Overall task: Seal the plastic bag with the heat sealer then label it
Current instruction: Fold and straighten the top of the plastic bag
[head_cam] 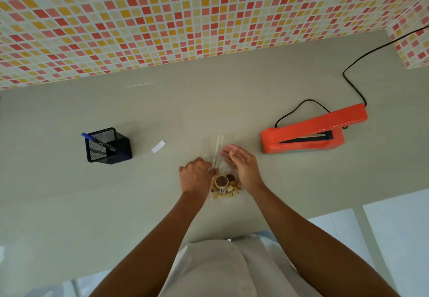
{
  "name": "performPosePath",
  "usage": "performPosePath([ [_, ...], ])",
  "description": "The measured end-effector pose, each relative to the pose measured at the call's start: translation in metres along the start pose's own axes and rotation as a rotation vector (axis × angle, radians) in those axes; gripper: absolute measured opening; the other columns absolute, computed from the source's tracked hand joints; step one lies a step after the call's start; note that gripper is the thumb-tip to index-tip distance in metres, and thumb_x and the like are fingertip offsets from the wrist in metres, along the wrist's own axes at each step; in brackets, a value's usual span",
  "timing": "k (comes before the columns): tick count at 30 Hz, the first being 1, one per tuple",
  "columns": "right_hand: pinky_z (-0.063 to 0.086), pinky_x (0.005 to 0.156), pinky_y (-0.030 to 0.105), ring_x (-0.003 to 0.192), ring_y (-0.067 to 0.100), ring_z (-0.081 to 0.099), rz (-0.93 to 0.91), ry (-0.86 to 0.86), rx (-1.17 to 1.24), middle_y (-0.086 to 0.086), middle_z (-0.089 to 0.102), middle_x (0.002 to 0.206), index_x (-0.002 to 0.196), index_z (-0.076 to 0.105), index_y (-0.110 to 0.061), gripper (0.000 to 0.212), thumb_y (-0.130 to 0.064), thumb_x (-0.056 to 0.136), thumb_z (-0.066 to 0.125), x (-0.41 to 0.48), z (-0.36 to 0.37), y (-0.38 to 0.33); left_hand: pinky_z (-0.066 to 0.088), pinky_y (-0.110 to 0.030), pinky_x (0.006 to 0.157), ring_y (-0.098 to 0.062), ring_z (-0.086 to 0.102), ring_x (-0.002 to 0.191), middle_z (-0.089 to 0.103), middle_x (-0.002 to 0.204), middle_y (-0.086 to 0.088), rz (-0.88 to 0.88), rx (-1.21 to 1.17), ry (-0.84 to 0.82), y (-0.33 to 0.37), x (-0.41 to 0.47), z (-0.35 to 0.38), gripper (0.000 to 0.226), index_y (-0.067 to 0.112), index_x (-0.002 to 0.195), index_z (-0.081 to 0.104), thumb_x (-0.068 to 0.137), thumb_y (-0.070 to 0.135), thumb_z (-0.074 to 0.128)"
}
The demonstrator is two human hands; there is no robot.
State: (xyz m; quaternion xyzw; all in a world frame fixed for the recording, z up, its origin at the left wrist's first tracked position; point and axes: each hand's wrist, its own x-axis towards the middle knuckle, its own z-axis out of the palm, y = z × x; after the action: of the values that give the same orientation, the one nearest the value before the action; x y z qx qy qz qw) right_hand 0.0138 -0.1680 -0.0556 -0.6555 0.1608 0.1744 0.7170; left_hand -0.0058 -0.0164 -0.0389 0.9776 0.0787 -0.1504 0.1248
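Note:
A clear plastic bag (220, 157) with small biscuits and round sweets in its lower part lies on the grey table, its open top pointing away from me. My left hand (196, 177) pinches the bag's left side near the middle. My right hand (243, 165) rests against the bag's right side, fingers spread over the plastic. The orange heat sealer (308, 130) stands to the right, its arm raised. A small white label (158, 146) lies on the table to the left of the bag.
A black mesh pen holder (108, 145) with a blue pen (97, 141) stands at the left. The sealer's black cord (355, 83) runs back to the tiled wall (162, 18). The table's near edge (325, 215) is at the lower right.

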Motion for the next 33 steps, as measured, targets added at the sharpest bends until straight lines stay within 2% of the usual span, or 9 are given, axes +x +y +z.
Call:
performPosePath([
  [5,0.048,0.097,0.014,0.112,0.012,0.065,-0.195,0.147,-0.388,0.004,0.069,0.122,0.128,0.064,-0.005,0.034,-0.002,0.095,0.060,-0.005,-0.003,-0.002,0.048,-0.032,0.076,-0.021,0.066,0.083,0.068,0.092,0.004,-0.030,-0.116,0.000,0.001,-0.001,0.000,0.025,0.025,0.090,0.075,0.086,0.048,0.066],
  [10,0.045,0.096,0.019,0.110,0.020,0.062,-0.225,0.362,-0.593,0.011,0.064,0.122,0.124,0.063,-0.003,0.037,-0.004,0.087,0.069,-0.014,0.000,0.006,0.052,-0.037,0.078,-0.027,0.066,0.087,0.066,0.098,-0.002,-0.038,-0.208,0.021,-0.001,-0.004,0.000,0.032,0.018,0.103,0.070,0.081,0.041,0.074],
  [13,0.045,0.092,0.020,0.101,0.014,0.059,-0.082,0.380,-0.587,0.008,0.064,0.117,0.129,0.059,-0.005,0.046,-0.012,0.085,0.074,-0.019,0.006,0.000,0.054,-0.038,0.078,-0.030,0.066,0.091,0.064,0.106,-0.007,-0.081,-0.274,0.028,0.001,-0.004,-0.001,0.054,0.011,0.116,0.057,0.075,0.037,0.081],
  [15,0.050,0.091,0.028,0.096,0.016,0.061,0.004,0.381,-0.556,0.007,0.064,0.108,0.130,0.058,-0.008,0.050,-0.016,0.084,0.076,-0.022,0.008,-0.003,0.053,-0.038,0.083,-0.030,0.066,0.098,0.065,0.111,-0.009,-0.110,-0.337,0.025,0.003,-0.003,-0.002,0.061,0.011,0.121,0.052,0.074,0.034,0.083],
  [17,0.048,0.087,0.027,0.096,0.018,0.062,0.069,0.385,-0.514,0.002,0.063,0.104,0.129,0.058,-0.009,0.052,-0.019,0.082,0.077,-0.023,0.009,-0.005,0.051,-0.039,0.087,-0.029,0.065,0.104,0.066,0.114,-0.008,-0.130,-0.354,0.013,0.004,-0.003,-0.003,0.065,0.013,0.125,0.049,0.074,0.033,0.083],
  [20,0.042,0.083,0.023,0.098,0.018,0.060,0.143,0.402,-0.485,0.001,0.062,0.107,0.131,0.055,-0.009,0.054,-0.019,0.082,0.076,-0.027,0.009,-0.006,0.050,-0.039,0.088,-0.029,0.064,0.106,0.066,0.115,-0.007,-0.152,-0.369,0.009,0.004,-0.004,-0.004,0.065,0.013,0.126,0.048,0.074,0.033,0.083],
  [25,0.047,0.083,0.026,0.105,0.024,0.063,0.174,0.423,-0.521,0.007,0.063,0.117,0.136,0.051,-0.008,0.055,-0.016,0.086,0.072,-0.040,0.004,-0.003,0.050,-0.037,0.084,-0.029,0.064,0.101,0.064,0.116,-0.007,-0.149,-0.376,0.034,0.003,-0.007,-0.004,0.058,0.011,0.119,0.051,0.075,0.033,0.082],
  [29,0.045,0.077,0.024,0.092,0.018,0.061,0.228,0.435,-0.438,0.005,0.066,0.105,0.132,0.053,-0.009,0.053,-0.014,0.084,0.074,-0.041,0.005,-0.006,0.049,-0.036,0.079,-0.031,0.064,0.096,0.061,0.112,-0.009,-0.153,-0.374,0.037,0.001,-0.009,-0.005,0.058,0.011,0.115,0.050,0.074,0.035,0.083],
  [33,0.048,0.074,0.024,0.091,0.020,0.065,0.277,0.423,-0.324,0.004,0.069,0.099,0.117,0.062,-0.013,0.041,-0.018,0.080,0.079,-0.034,0.006,-0.008,0.049,-0.037,0.073,-0.034,0.064,0.092,0.058,0.111,-0.010,-0.164,-0.419,0.039,-0.001,-0.012,-0.002,0.057,0.011,0.113,0.049,0.074,0.034,0.083],
])
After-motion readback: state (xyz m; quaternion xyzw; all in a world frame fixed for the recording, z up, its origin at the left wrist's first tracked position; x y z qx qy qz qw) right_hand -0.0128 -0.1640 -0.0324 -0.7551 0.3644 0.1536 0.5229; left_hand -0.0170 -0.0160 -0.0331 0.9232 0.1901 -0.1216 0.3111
